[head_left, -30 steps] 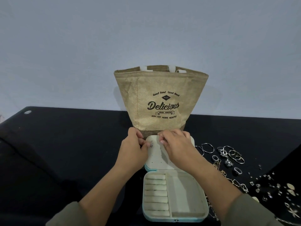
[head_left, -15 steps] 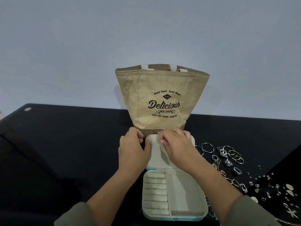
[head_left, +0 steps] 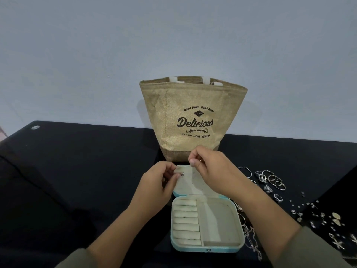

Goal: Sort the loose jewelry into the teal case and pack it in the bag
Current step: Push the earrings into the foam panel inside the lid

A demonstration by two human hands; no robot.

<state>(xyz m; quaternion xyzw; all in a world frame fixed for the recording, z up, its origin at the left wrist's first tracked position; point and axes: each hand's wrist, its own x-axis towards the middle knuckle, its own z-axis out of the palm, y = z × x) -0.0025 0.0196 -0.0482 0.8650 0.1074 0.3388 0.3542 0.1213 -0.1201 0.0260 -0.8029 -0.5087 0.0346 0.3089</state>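
Pinching stud earring [head_left: 181, 173] against lid [head_left: 193, 183], left hand [head_left: 161, 183] curls at far-left corner; right hand [head_left: 211, 171] hovers above, fingertips pressed together, contents indiscernible. Open teal case [head_left: 206, 246] lies before upright burlap bag [head_left: 193, 117], long axis pointing toward it.

Right hand [head_left: 214, 171] hides pt of case lid [head_left: 190, 183].

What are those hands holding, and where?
Left hand pinches the case lid at its top-left edge; right hand pinches something too tiny to tell.
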